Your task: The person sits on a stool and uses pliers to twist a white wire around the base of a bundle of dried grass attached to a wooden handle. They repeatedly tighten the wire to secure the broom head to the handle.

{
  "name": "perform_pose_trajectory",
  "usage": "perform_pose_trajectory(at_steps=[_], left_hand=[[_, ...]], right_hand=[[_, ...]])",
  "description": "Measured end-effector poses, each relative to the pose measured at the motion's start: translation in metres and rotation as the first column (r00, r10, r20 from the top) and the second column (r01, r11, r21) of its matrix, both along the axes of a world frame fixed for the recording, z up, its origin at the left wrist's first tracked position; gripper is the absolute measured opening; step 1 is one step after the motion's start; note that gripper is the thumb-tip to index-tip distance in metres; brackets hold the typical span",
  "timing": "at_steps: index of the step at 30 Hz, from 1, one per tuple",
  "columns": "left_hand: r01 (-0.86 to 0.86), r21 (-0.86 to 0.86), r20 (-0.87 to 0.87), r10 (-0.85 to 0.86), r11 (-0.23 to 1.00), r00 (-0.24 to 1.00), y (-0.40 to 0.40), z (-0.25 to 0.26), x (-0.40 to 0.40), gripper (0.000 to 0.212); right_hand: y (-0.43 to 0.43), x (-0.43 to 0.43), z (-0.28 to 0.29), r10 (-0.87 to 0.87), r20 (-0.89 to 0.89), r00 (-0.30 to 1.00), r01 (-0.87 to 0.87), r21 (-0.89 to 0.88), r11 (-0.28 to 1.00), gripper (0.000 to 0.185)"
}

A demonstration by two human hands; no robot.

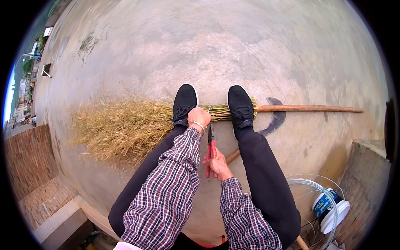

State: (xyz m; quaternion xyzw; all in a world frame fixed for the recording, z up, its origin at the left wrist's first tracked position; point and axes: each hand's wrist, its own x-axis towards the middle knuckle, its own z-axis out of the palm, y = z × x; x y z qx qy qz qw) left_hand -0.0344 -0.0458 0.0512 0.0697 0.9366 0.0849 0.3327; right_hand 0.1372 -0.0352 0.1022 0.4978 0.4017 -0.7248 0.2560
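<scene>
A bundle of dry straw-like stalks [125,125] lies across the concrete floor under both shoes, a wooden pole [309,108] reaching out of its cut end to the right. Thin wire [209,108] goes around the stalks between the shoes. My left hand [199,117], closed, rests against the stalks beside this wire; what its fingers hold is hidden. Red-handled pliers [213,147] are in my right hand [218,165], their handles slightly apart and their jaws just below the bundle, near my left hand. Whether the jaws touch the wire I cannot tell.
A sickle with a curved blade [276,120] lies partly beneath the pole and my right leg. At lower right, a coil of clear wire or tubing [312,183] hangs by a white-lidded bucket [326,207] near a concrete block [364,165]. A brick wall [29,159] stands at left.
</scene>
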Motion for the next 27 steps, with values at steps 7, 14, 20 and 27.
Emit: perform_pose_trajectory(at_steps=[7, 14, 20, 27], left_hand=[[0.119, -0.019, -0.092, -0.120, 0.993, 0.988, 0.003, 0.012, -0.011, 0.018], [0.350, -0.090, -0.117, -0.359, 0.932, 0.926, -0.004, 0.014, -0.003, 0.017], [0.187, 0.029, 0.135, -0.190, 0.982, 0.973, -0.014, 0.009, -0.002, 0.010], [0.113, 0.106, 0.142, -0.127, 0.988, 0.982, -0.032, -0.001, 0.010, 0.008]], right_hand=[[0.002, 0.001, 0.002, -0.064, -0.005, 0.998, 0.063, -0.062, 0.996, 0.072], [0.009, -0.005, 0.016, -0.095, 0.002, 0.995, 0.095, -0.117, 0.989, 0.072], [-0.002, -0.001, -0.001, -0.081, -0.056, 0.995, 0.075, -0.101, 0.992, 0.073], [0.005, -0.006, -0.001, -0.190, -0.049, 0.981, 0.174, -0.233, 0.957, 0.073]])
